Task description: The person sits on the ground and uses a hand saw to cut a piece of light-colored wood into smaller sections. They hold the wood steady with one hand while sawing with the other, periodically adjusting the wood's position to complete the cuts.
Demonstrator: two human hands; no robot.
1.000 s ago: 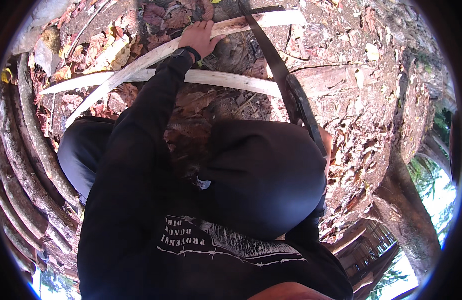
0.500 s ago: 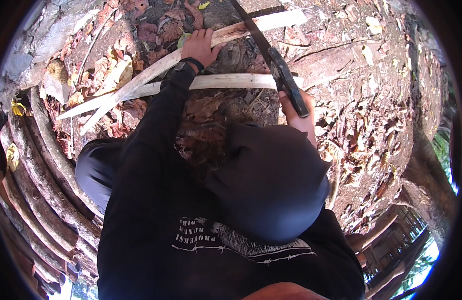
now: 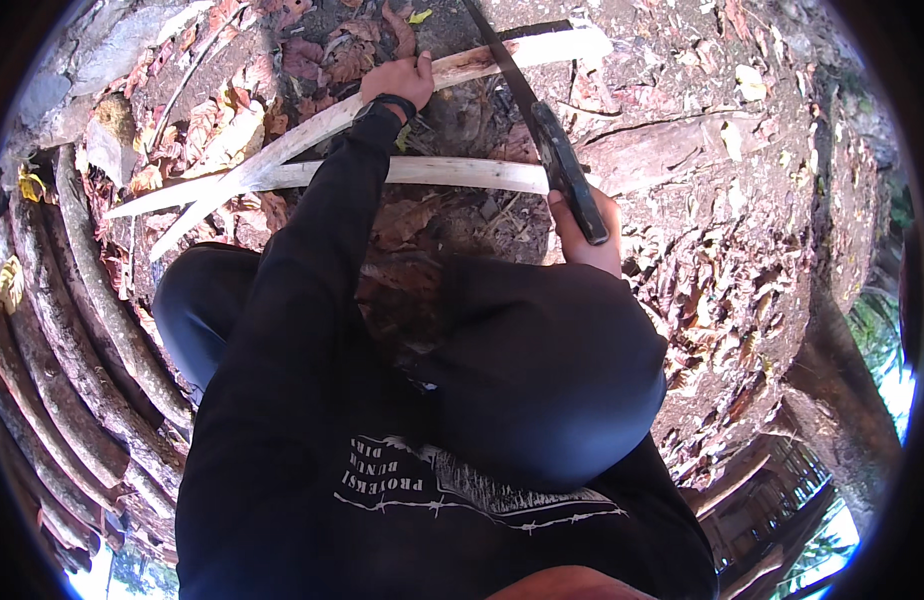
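Trimming step: left hand (image 3: 400, 80) curled round the pale split stick (image 3: 452, 70) on leaf-strewn ground (image 3: 742, 200), far side; right hand (image 3: 587, 235) fist-tight on machete (image 3: 542, 135) handle. Next prob. needs a controlled stroke away from fingers.

Your pale, smooth peeled wooden stick (image 3: 422, 172), long knife (image 3: 542, 130) with dull dark metal blade and matt black handle, matt black cloth sleeve (image 3: 312, 260), rough dry leaves (image 3: 232, 130) on crumbly ground (image 3: 702, 200).
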